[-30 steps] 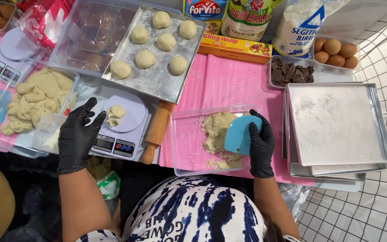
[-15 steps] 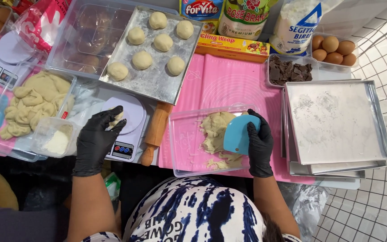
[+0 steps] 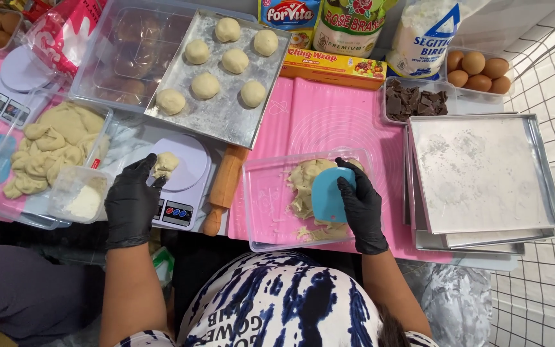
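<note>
At the far left a big heap of dough (image 3: 49, 151) lies in a clear container, and just beside it stands a small plastic tub (image 3: 85, 194) with white flour inside. Next comes the left hand (image 3: 130, 202) in a black glove. Its fingers are bent around a small dough piece (image 3: 164, 164), which sits on the round plate of the kitchen scale (image 3: 184, 173); the hand touches and loosely pinches the piece, and I cannot tell if it is lifted or only resting there. This piece lies just ahead of the left fingertips, so the left hand is clearly the nearer one to it.

A wooden rolling pin (image 3: 225, 189) lies between the scale and the clear tray (image 3: 261, 205), with its long axis going away from the person (slightly tilted). Behind it a metal baking tray (image 3: 226, 122) carries seven dough balls, well apart from both hands.

Further right, the right hand (image 3: 361, 205), also gloved, is clenched on a blue scraper (image 3: 329, 193). The scraper stands over the dough lump (image 3: 306, 186) inside the clear tray, touching it. At the right side an empty floured pan (image 3: 483, 173) rests on a stack of pans.
</note>
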